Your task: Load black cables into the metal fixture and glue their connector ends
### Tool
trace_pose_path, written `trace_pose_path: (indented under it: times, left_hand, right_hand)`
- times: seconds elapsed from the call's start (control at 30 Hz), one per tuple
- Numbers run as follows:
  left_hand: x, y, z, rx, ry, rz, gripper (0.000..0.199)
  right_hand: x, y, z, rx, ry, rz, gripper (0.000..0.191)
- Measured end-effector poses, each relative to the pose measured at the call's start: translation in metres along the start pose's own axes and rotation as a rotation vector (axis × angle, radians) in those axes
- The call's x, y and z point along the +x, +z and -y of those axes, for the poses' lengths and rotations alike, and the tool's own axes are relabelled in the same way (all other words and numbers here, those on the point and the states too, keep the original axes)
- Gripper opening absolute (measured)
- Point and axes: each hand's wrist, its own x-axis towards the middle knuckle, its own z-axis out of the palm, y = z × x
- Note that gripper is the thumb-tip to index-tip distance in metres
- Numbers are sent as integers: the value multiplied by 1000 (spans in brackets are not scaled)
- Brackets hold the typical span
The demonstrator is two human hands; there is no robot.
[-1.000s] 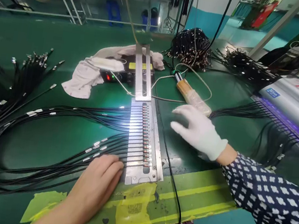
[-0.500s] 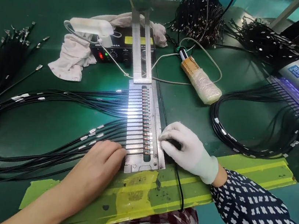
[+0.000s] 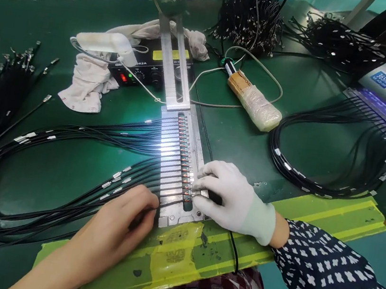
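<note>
In the head view, the metal plate [image 3: 169, 186] lies on the green table [image 3: 130, 102], with black cables [image 3: 139, 169] running onto it from its left side and ending in a row of small connectors [image 3: 186, 162] along its slot. The left hand [image 3: 123, 221], bare, is at the plate's near left edge, its thumb and forefinger curled in beside the nearest cable; whether they grip it, I cannot tell. The right hand [image 3: 228, 197], in a white glove, reaches over the plate's right edge, its fingers bent and parted, the tips just beside or on the nearest connectors; contact is unclear. Beyond the plate's far end stand a black box [image 3: 145, 73] and a pale cloth [image 3: 86, 84]. A wrapped handle [image 3: 254, 103] lies to the plate's far right.
</note>
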Motion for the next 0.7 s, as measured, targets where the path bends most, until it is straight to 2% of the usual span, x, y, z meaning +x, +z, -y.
trace_pose_path:
  times: [0.17,0.3,0.4,0.57,0.7]
  left_hand:
    - [0,1,0,-29,-40,21,10]
    - [4,1,-2,-36,-122,2,7]
    - [10,-3,-2,-85,-189,32,7]
    - [15,-26,2,-204,-294,92,8]
    - [11,-41,0,-283,-287,-3,7]
  right_hand:
    - [0,0,-2,-57,-23,47,11]
    - [1,-3,-3,-96,-26,95,13]
    - [2,-5,-3,-110,-25,114,14]
    - [2,-8,1,-61,-13,104,11]
    - [6,-10,11,88,0,75,10]
